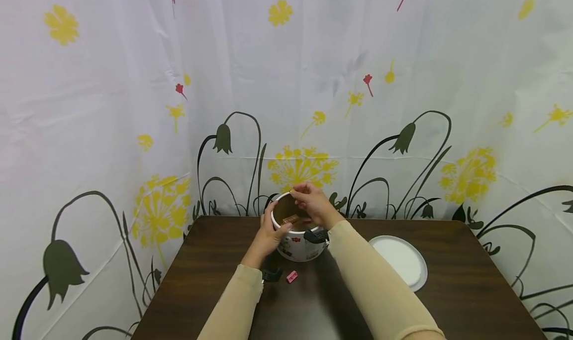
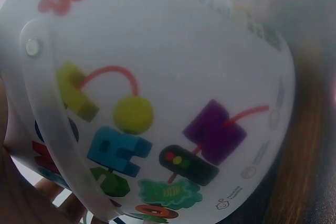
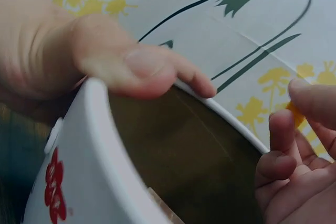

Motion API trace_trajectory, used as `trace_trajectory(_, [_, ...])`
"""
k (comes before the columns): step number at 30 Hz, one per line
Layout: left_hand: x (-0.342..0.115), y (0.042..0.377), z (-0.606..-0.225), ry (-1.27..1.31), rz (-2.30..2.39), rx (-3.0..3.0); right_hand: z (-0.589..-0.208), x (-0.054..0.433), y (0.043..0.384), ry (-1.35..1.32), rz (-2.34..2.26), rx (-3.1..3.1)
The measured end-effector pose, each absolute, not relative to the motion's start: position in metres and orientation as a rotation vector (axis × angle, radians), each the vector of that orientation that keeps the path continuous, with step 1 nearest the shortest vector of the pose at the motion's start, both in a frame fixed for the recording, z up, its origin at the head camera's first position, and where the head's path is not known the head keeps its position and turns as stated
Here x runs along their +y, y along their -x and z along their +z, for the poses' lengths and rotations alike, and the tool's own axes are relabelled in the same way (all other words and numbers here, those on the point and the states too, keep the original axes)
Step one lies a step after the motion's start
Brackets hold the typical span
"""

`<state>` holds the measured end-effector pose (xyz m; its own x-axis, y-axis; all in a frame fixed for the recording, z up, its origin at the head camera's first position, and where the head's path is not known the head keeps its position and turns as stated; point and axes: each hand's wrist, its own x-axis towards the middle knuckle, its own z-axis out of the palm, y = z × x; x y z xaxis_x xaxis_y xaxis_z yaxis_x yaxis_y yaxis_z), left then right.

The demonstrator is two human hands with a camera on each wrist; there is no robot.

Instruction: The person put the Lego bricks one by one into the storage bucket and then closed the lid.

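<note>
A white bucket (image 1: pixel 304 251) with printed colourful pictures stands tilted on the table, its open mouth facing up and toward me. My left hand (image 1: pixel 267 236) grips its rim at the left side. Above the mouth, my right hand (image 1: pixel 314 204) pinches a small yellow piece (image 3: pixel 298 115) between thumb and finger; most of the piece is hidden by the fingertips. Inside the bucket shows a brown wooden-looking piece (image 1: pixel 291 219). In the left wrist view the bucket's printed wall (image 2: pixel 173 77) and white handle (image 2: pixel 55 129) fill most of the picture.
On the dark wooden table (image 1: pixel 201 270), a small pink block (image 1: pixel 292 277) lies in front of the bucket. A round white lid or plate (image 1: pixel 403 260) lies to the right, partly behind my right sleeve. A flower-printed curtain (image 1: pixel 313 71) hangs behind the table.
</note>
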<state>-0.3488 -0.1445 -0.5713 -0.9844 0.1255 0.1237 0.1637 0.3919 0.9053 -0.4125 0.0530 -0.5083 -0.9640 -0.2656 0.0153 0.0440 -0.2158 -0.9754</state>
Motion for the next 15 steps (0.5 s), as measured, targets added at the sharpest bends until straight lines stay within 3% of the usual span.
trace_trajectory(15, [-0.1431, 0.3487, -0.5697, 0.23, -1.705, -2.615, -0.5039, 0.0527, 0.4105, 0.312, -2.238, 1.879])
